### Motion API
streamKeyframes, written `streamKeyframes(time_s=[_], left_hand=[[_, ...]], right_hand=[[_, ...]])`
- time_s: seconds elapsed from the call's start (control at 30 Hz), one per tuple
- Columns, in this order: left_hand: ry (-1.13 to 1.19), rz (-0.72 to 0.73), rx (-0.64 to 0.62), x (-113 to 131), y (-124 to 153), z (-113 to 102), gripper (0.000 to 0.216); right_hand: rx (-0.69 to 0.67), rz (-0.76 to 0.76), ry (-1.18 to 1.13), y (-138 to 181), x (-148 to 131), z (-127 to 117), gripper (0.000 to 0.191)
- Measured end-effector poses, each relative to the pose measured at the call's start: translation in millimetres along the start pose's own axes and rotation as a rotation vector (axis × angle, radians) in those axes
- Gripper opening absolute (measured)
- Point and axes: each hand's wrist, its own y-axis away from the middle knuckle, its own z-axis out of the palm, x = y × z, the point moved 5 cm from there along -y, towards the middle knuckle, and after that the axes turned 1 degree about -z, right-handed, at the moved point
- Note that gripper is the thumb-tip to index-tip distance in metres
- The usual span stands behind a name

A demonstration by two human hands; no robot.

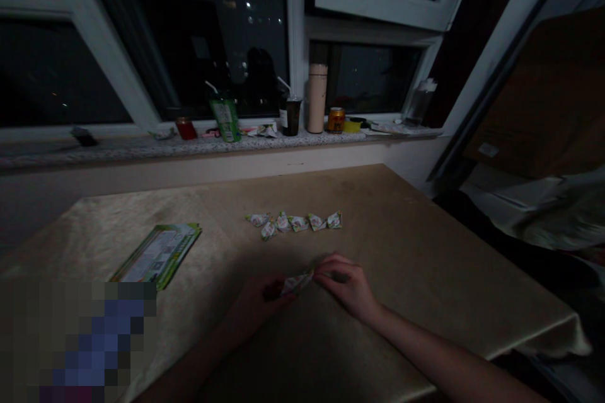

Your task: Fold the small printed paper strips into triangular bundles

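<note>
Between my hands, above the front middle of the table, is a small twisted printed wrapper, white with green and reddish marks. My left hand is closed on its left end, the fingers partly in shadow. At its upper right tip, my right hand pinches it with thumb and forefinger. Farther back lies an uneven row of several similar folded wrappers. Left of them, a stack of flat green and white printed packages rests on the table.
A shiny beige cloth covers the table. Behind it, the speckled windowsill holds a green pouch with a straw, a dark cup, a pink flask, a gold can and a red jar. Pixelation hides the lower left.
</note>
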Motion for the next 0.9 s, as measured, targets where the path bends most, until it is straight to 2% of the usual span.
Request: streamKeyframes(time_s=[0.4, 0.63, 0.9], left_hand=[[0.012, -0.019, -0.063, -3, -1, 4, 0.036], [-0.095, -0.023, -0.053, 4, 1, 2, 0.029], [-0.089, 0.034, -0.063, 9, 3, 3, 0.031]], right_hand=[[-0.03, 0.055, -0.05, 0, 4, 2, 0.01], [-0.071, 0.106, -0.074, -2, 8, 4, 0.011], [-0.106, 0.164, -0.087, -3, 9, 5, 0.012]])
